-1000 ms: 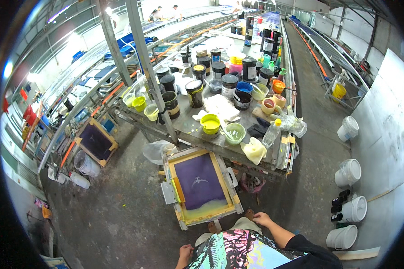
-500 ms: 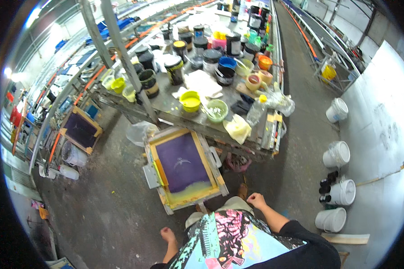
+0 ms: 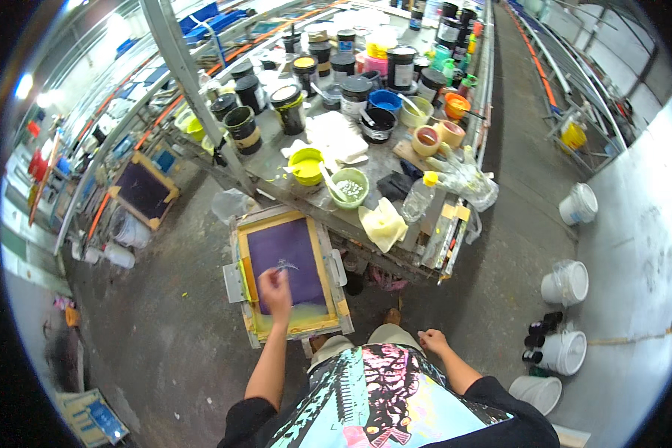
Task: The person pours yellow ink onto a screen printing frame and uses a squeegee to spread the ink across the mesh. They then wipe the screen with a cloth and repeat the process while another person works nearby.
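Note:
A wooden-framed printing screen (image 3: 306, 261) with dark purple mesh and a small pale figure leans below the table's near edge. My left hand (image 3: 275, 290) is over its mesh, fingers bent together, with nothing visible in them. Whether it touches the mesh I cannot tell. My right hand (image 3: 431, 341) hangs low beside my leg, fingers curled and holding nothing that I see. Above the screen on the table stand a yellow bowl of bright yellow ink (image 3: 306, 166) and a pale green bowl (image 3: 349, 188) with a white spatula in it.
The cluttered table (image 3: 276, 183) carries several ink tubs, tape rolls (image 3: 426, 140), a clear bottle (image 3: 420, 198) and a cream cloth (image 3: 382, 224). A metal post (image 3: 194, 75) rises at its left. White buckets (image 3: 564, 282) line the right wall. Another screen (image 3: 142, 187) leans at the left.
My left hand has risen from beside my body and reached forward over the screen. My right hand stays low by my leg. The view has shifted slightly.

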### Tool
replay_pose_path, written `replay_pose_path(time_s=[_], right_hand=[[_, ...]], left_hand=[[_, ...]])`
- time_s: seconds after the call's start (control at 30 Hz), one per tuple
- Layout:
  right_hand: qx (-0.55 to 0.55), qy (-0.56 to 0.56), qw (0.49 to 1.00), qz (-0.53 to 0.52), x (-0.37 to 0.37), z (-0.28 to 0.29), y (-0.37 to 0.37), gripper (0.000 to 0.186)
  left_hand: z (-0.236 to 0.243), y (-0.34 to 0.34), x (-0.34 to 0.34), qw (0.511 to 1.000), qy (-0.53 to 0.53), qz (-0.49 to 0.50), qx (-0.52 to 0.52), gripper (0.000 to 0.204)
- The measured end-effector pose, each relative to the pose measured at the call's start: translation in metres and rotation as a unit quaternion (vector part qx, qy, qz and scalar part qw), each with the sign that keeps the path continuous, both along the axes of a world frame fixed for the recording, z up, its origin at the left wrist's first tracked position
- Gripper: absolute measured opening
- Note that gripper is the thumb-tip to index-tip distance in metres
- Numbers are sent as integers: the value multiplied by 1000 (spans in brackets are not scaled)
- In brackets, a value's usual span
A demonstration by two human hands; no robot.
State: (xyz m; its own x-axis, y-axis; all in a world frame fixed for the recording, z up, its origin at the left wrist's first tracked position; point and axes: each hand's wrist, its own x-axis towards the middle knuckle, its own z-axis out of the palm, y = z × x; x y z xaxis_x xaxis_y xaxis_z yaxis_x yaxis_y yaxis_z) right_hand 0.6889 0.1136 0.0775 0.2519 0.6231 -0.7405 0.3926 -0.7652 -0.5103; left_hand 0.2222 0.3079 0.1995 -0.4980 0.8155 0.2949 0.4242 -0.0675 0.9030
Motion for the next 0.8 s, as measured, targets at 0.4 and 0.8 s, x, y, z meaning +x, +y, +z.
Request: replay_pose_path(time_s=[0.4,0.8], right_hand=[[134,4,988,-76,116,9,-8,27],[0,-96,994,55,248,-58,-100,27]], left_hand=[[-33,244,67,992,-51,97,60,30],[-59,-2,165,987,-106,115,27,24]])
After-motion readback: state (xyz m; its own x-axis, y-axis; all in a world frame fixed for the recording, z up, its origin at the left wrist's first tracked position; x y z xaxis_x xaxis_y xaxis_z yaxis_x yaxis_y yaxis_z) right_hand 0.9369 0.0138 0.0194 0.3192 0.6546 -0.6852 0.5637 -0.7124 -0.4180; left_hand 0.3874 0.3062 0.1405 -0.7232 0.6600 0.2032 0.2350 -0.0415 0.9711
